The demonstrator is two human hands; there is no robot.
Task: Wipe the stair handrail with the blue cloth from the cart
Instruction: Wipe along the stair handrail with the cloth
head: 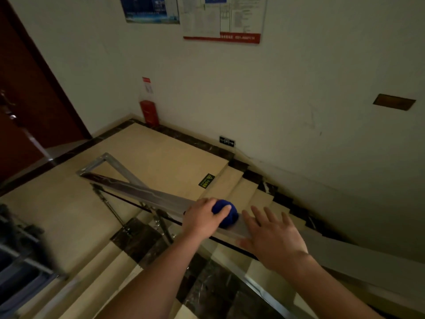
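Two hands meet on the flat metal handrail, which slopes down across the stairwell above a glass panel. The left hand clenches the blue cloth, balled up and pressed onto the top of the rail, with fingers curled over it. Just beside the cloth, lower along the rail, the right hand lies flat with its fingers spread and straight, grasping nothing. At the left edge a dark, blurred frame is probably the cart, well apart from the hands. Beyond the rail lie a tan tiled landing with a yellow-and-black sticker, a red box against the wall, and a small exit sign at the skirting.
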